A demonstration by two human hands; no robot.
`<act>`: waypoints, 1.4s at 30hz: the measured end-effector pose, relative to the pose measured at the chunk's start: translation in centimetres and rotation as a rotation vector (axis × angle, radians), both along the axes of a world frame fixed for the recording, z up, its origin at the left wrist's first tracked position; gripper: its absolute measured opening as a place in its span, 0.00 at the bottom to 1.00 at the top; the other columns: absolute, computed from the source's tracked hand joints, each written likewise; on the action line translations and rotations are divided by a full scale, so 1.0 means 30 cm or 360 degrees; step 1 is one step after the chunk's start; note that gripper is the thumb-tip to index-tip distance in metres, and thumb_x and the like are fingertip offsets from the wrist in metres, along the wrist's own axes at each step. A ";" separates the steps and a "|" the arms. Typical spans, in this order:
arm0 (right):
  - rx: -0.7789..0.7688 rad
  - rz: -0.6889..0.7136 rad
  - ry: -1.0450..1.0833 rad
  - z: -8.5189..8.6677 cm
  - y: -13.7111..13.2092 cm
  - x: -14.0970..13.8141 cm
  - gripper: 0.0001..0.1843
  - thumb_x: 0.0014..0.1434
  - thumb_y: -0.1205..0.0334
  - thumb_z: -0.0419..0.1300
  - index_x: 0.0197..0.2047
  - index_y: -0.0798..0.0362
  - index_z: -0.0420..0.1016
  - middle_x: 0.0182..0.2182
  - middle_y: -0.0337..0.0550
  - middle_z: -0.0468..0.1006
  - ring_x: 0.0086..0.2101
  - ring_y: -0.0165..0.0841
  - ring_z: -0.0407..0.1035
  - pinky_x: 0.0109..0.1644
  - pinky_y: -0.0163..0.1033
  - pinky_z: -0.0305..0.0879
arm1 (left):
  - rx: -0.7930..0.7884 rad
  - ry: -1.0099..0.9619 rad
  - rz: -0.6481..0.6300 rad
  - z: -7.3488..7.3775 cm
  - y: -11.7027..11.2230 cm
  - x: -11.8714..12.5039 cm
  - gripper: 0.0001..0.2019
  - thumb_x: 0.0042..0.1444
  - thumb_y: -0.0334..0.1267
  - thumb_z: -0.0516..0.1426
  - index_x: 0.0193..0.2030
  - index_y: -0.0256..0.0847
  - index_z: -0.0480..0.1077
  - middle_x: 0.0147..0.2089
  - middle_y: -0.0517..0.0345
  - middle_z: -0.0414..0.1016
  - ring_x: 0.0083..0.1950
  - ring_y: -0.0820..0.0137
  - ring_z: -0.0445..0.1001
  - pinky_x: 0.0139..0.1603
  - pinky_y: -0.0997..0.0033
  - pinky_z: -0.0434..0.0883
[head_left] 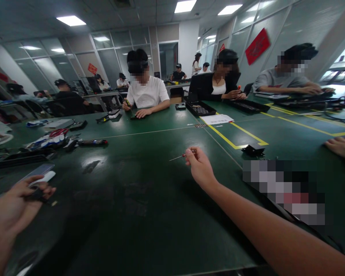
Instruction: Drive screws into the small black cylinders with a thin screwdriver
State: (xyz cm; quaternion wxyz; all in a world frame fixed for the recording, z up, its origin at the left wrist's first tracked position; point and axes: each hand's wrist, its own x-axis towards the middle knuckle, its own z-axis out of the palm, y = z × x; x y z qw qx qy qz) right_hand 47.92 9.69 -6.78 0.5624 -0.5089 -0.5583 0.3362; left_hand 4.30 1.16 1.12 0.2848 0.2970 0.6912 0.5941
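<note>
Across the near part of a green worktop (161, 230), my two bare hands are spread well apart. On the left, my left hand (18, 207) curls its fingers around a small black part (36, 194), held above the worktop. Near the centre, my right hand (200, 165) pinches a thin tool (176, 158), its slim metal shaft pointing left. Farther left lies a dark, red-ended tool (92, 142); to the right sits a black bracket (253, 150). On the far side, a person in white (146, 94) works at the worktop.
</note>
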 end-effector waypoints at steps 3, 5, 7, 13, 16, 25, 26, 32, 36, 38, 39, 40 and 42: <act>0.0014 0.0009 0.0002 0.002 -0.001 -0.002 0.15 0.65 0.46 0.56 0.43 0.49 0.72 0.33 0.40 0.75 0.31 0.34 0.69 0.40 0.42 0.66 | 0.0061 -0.0201 -0.0324 -0.028 0.078 0.127 0.15 0.46 0.21 0.48 0.36 0.40 0.70 0.24 0.65 0.69 0.32 0.74 0.68 0.37 0.73 0.75; 0.0000 0.0015 0.0015 0.007 -0.003 -0.002 0.15 0.64 0.48 0.57 0.44 0.49 0.72 0.33 0.40 0.76 0.32 0.34 0.69 0.40 0.42 0.66 | 0.0134 -0.0346 -0.0574 -0.044 0.134 0.245 0.12 0.49 0.26 0.50 0.38 0.39 0.71 0.27 0.62 0.69 0.33 0.73 0.69 0.37 0.74 0.73; -0.0010 0.0032 -0.0010 0.015 -0.006 -0.001 0.15 0.64 0.47 0.57 0.41 0.50 0.73 0.31 0.39 0.75 0.31 0.34 0.69 0.38 0.41 0.65 | 0.0192 -0.0280 -0.0842 -0.064 0.192 0.372 0.16 0.45 0.29 0.55 0.43 0.39 0.70 0.33 0.59 0.72 0.37 0.70 0.71 0.37 0.71 0.72; 0.0041 0.0152 -0.0037 0.035 -0.020 0.002 0.19 0.63 0.42 0.59 0.32 0.50 0.72 0.26 0.38 0.74 0.27 0.32 0.66 0.34 0.40 0.63 | 0.0235 0.0751 -0.1220 -0.195 0.330 0.679 0.23 0.50 0.26 0.59 0.55 0.40 0.67 0.48 0.52 0.75 0.49 0.63 0.74 0.58 0.57 0.69; 0.0113 0.0232 0.0080 0.044 -0.029 -0.004 0.16 0.63 0.45 0.59 0.35 0.50 0.73 0.27 0.38 0.75 0.28 0.32 0.69 0.35 0.40 0.65 | 0.0330 0.0836 -0.1412 -0.264 0.352 0.751 0.20 0.55 0.29 0.62 0.55 0.41 0.71 0.52 0.50 0.77 0.53 0.61 0.75 0.60 0.55 0.69; 0.0093 0.0110 0.0037 0.032 -0.036 -0.020 0.14 0.64 0.48 0.58 0.43 0.50 0.74 0.31 0.40 0.78 0.27 0.32 0.69 0.36 0.41 0.67 | 0.0410 0.0786 -0.1456 -0.318 0.344 0.754 0.23 0.55 0.30 0.63 0.58 0.44 0.73 0.56 0.52 0.76 0.57 0.61 0.74 0.66 0.53 0.66; 0.0090 0.0088 0.0046 0.032 -0.037 -0.019 0.14 0.64 0.48 0.57 0.44 0.50 0.74 0.31 0.40 0.77 0.27 0.32 0.69 0.35 0.41 0.67 | 0.0389 0.0757 -0.1430 -0.322 0.348 0.751 0.23 0.55 0.30 0.63 0.59 0.44 0.72 0.56 0.51 0.76 0.57 0.60 0.74 0.65 0.53 0.67; 0.0155 0.0008 0.0112 0.046 -0.045 -0.014 0.14 0.65 0.48 0.56 0.41 0.50 0.72 0.29 0.39 0.75 0.28 0.31 0.68 0.35 0.40 0.66 | 0.0444 0.0721 -0.1417 -0.345 0.363 0.741 0.20 0.58 0.34 0.63 0.58 0.45 0.74 0.58 0.51 0.76 0.58 0.59 0.74 0.65 0.52 0.67; 0.0163 0.0040 0.0052 0.051 -0.049 -0.016 0.13 0.66 0.49 0.57 0.40 0.50 0.72 0.29 0.39 0.75 0.28 0.31 0.68 0.35 0.40 0.66 | 0.0441 0.0636 -0.1440 -0.346 0.362 0.745 0.21 0.58 0.33 0.63 0.59 0.45 0.73 0.58 0.51 0.76 0.58 0.60 0.74 0.66 0.53 0.66; 0.0160 0.0039 0.0045 0.049 -0.049 -0.019 0.13 0.66 0.49 0.57 0.41 0.50 0.73 0.29 0.39 0.75 0.28 0.32 0.69 0.35 0.40 0.66 | 0.0451 0.0631 -0.1455 -0.344 0.361 0.748 0.21 0.58 0.33 0.63 0.59 0.45 0.73 0.59 0.51 0.76 0.59 0.60 0.74 0.67 0.53 0.65; 0.0162 0.0033 0.0054 0.048 -0.049 -0.020 0.13 0.65 0.49 0.57 0.42 0.50 0.73 0.30 0.39 0.76 0.28 0.32 0.69 0.35 0.40 0.66 | 0.0452 0.0637 -0.1462 -0.344 0.361 0.749 0.21 0.57 0.33 0.63 0.59 0.45 0.74 0.59 0.51 0.76 0.59 0.60 0.74 0.67 0.53 0.65; 0.0164 0.0027 0.0067 0.047 -0.048 -0.021 0.13 0.65 0.48 0.57 0.42 0.50 0.73 0.30 0.39 0.76 0.28 0.32 0.69 0.35 0.40 0.66 | 0.0452 0.0644 -0.1469 -0.343 0.360 0.749 0.21 0.57 0.33 0.63 0.59 0.45 0.74 0.59 0.51 0.76 0.59 0.60 0.74 0.67 0.52 0.65; 0.0165 0.0022 0.0082 0.046 -0.048 -0.022 0.14 0.65 0.48 0.57 0.42 0.50 0.73 0.30 0.39 0.76 0.28 0.32 0.69 0.35 0.40 0.67 | 0.0445 0.0664 -0.1483 -0.341 0.358 0.749 0.22 0.57 0.33 0.63 0.59 0.46 0.73 0.58 0.52 0.76 0.59 0.60 0.74 0.67 0.52 0.65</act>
